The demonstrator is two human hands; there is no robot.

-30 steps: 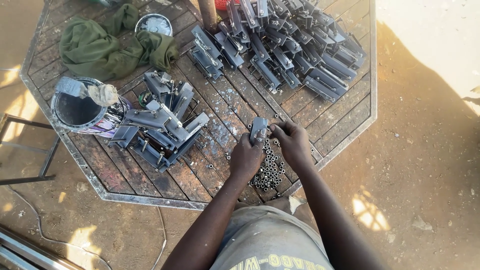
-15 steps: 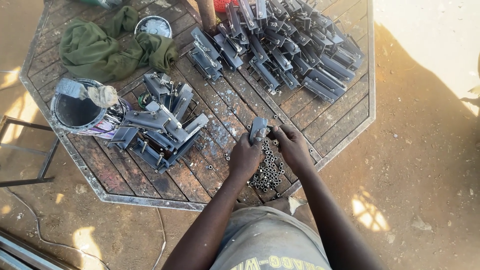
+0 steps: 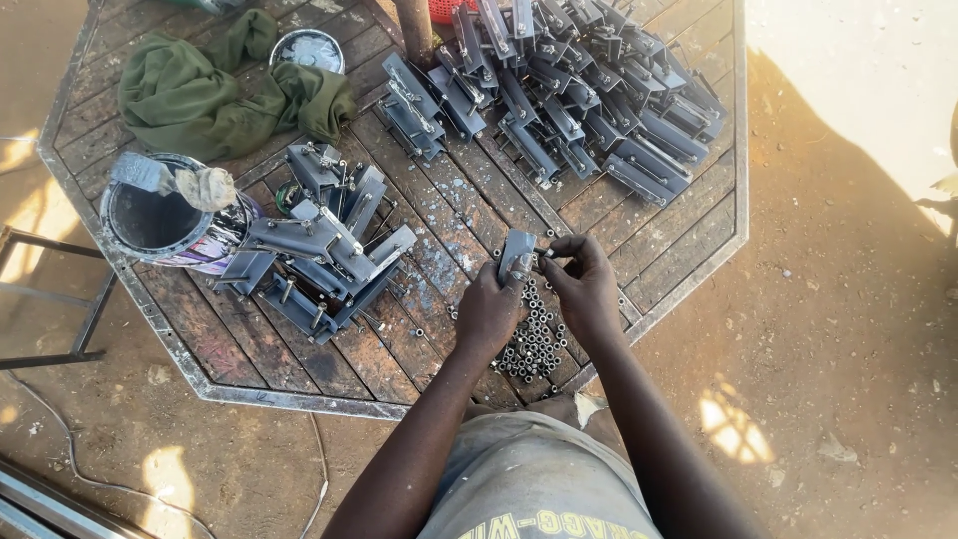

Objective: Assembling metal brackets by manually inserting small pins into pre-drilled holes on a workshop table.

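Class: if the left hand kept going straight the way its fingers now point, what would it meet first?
Probably the big pile of grey metal brackets at the table's far side. The left hand already holds one bracket; bare planks lie between. Depth is unclear.

one labelled container, no signs or screens
paint can [image 3: 165,225] stands at the table's left edge: round, open top, dark inside, side label in purple, white and black. small round tin [image 3: 307,50] sits beside the green cloth, silvery, label not discernible.

grey metal bracket [image 3: 517,253], green cloth [image 3: 215,90]
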